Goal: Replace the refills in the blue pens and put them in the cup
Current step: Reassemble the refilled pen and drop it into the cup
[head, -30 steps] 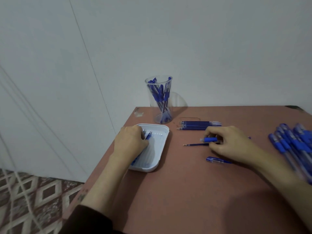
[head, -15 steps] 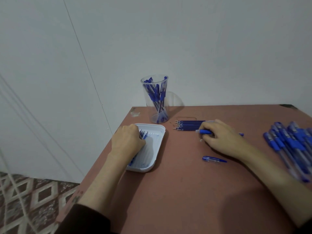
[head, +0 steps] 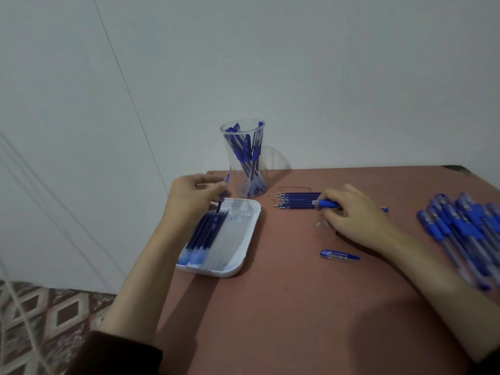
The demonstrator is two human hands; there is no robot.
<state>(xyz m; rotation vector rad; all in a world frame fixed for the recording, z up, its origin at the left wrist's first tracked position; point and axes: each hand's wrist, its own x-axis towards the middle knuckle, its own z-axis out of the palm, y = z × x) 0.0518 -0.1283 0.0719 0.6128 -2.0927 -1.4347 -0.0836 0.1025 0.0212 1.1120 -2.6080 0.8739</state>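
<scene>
I see the cup [head: 242,169] holding blue pens [head: 246,152], and the tray [head: 240,239] holding refills [head: 205,231] on its left side. My left hand [head: 190,203] pinches one refill [head: 220,202], now lifted above the tray; my right hand [head: 353,215] grips a barrel [head: 326,203].

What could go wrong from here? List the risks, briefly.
The left hand pinches a thin blue refill close to the tall clear plastic cup; a swing could tip it. The white plastic tray sits at the left edge of the brown table; a nudge may push it off.
</scene>
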